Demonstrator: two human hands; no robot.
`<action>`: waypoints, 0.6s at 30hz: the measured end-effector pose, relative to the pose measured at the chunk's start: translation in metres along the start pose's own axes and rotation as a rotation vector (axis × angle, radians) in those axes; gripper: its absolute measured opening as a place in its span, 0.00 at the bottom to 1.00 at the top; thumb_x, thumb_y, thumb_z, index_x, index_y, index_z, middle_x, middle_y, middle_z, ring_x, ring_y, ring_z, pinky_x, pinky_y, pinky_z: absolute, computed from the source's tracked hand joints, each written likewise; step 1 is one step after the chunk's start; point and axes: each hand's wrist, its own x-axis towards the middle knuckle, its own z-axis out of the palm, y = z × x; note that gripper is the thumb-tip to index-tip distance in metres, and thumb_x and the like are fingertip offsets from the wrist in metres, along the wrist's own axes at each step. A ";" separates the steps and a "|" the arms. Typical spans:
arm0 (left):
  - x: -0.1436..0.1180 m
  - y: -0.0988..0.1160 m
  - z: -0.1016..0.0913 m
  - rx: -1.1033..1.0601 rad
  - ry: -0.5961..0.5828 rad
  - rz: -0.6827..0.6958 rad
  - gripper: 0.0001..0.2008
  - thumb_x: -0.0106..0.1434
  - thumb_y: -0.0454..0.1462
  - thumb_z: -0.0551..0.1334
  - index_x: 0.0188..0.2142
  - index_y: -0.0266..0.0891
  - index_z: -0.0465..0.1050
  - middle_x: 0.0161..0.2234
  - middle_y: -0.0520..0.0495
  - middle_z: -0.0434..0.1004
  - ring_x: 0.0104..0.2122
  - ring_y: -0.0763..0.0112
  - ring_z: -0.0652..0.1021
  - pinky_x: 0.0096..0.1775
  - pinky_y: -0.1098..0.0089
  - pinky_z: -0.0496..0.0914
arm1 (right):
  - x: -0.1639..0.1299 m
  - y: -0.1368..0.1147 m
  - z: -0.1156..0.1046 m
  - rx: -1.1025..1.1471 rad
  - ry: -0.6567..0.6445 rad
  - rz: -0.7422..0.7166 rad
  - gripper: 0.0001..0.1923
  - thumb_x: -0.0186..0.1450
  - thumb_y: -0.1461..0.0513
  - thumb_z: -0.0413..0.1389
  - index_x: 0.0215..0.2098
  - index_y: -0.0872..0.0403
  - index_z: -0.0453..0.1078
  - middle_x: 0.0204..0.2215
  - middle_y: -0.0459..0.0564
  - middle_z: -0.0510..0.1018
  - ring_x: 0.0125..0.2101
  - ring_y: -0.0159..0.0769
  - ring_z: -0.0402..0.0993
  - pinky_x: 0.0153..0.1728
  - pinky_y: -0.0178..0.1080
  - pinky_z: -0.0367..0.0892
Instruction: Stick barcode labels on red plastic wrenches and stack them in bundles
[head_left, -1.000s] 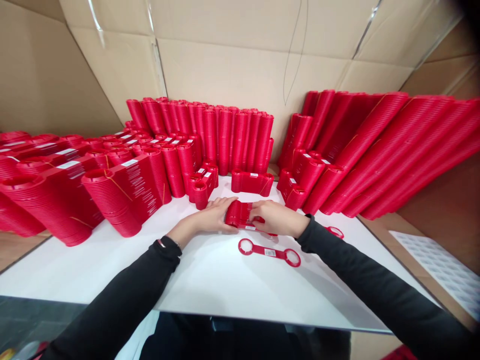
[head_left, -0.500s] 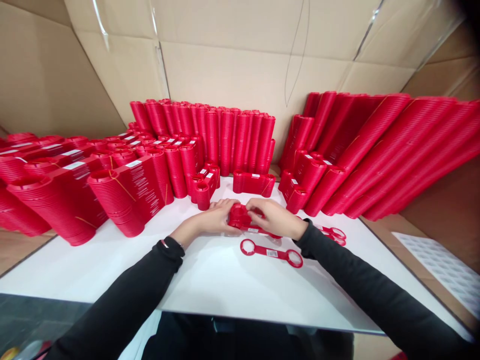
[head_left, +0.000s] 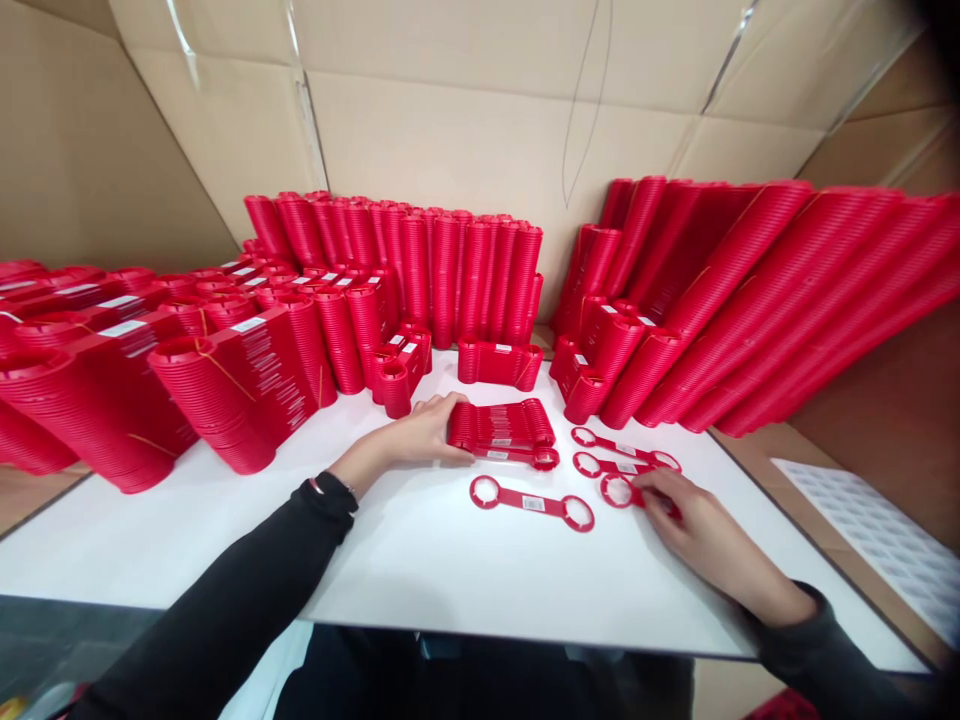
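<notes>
Currently left hand (head_left: pixel 420 432) rests flat against the left end of a small stack of red double-ring plastic pieces (head_left: pixel 501 428) lying on its side on the white tabletop (head_left: pixel 420 570). Fingers are loosely extended and pressing the stack end, not closed around it.

Right hand (head_left: pixel 694 530) is well apart from the stack, down at the right side of the table. Its fingertips (head_left: pixel 651 492) are on a loose double-ring piece (head_left: pixel 626 491), covering that piece's right end. Can't tell whether it's pinched or only touched; fingers look curled over it.

Two more loose pieces lie just behind that one: one (head_left: pixel 616 466) and the farthest (head_left: pixel 626 447), roughly parallel, near the stack's right end. A separate single piece with a white label (head_left: pixel 532 503) lies flat in front of the stack, between the two hands, touching neither.

Surroundings: long banded stacks of the same red parts (head_left: pixel 232 385) at left, some tied with rubber bands and showing white labels. Upright stacks (head_left: pixel 420 275) along the back. Long stacks leaning at an angle (head_left: pixel 757 290) on the right. A short bundle (head_left: pixel 500 363) sits just behind the working stack. Cardboard sheets (head_left: pixel 487 130) form the back wall. A sheet of white labels (head_left: pixel 885 540) lies off the table's right edge. Both arms in black sleeves.
</notes>
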 end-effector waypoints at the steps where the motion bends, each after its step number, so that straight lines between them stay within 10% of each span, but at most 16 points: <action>1: 0.000 -0.001 0.001 -0.006 0.004 -0.010 0.37 0.46 0.54 0.67 0.52 0.43 0.61 0.44 0.44 0.69 0.45 0.51 0.71 0.50 0.56 0.62 | -0.002 0.001 0.002 -0.008 0.022 -0.010 0.09 0.66 0.59 0.47 0.39 0.48 0.68 0.39 0.53 0.76 0.41 0.48 0.73 0.42 0.51 0.70; 7: 0.000 0.001 0.004 -0.193 0.022 -0.039 0.36 0.44 0.51 0.69 0.50 0.43 0.62 0.44 0.45 0.70 0.45 0.53 0.72 0.48 0.57 0.64 | 0.024 -0.032 -0.001 0.088 0.067 -0.123 0.17 0.66 0.56 0.51 0.53 0.48 0.63 0.50 0.55 0.70 0.52 0.47 0.67 0.52 0.51 0.65; 13: 0.000 0.006 0.001 -0.423 0.018 -0.077 0.31 0.49 0.47 0.68 0.49 0.41 0.61 0.43 0.48 0.72 0.42 0.61 0.75 0.42 0.65 0.69 | 0.097 -0.072 0.005 0.086 -0.149 -0.321 0.48 0.53 0.51 0.65 0.65 0.52 0.48 0.63 0.61 0.53 0.62 0.53 0.51 0.59 0.53 0.55; 18: 0.004 0.007 -0.010 -0.566 0.008 -0.143 0.24 0.52 0.49 0.66 0.43 0.39 0.69 0.38 0.48 0.75 0.38 0.63 0.75 0.39 0.66 0.69 | 0.149 -0.079 -0.005 0.124 -0.426 -0.311 0.35 0.55 0.61 0.63 0.59 0.56 0.61 0.45 0.56 0.76 0.42 0.44 0.74 0.46 0.45 0.68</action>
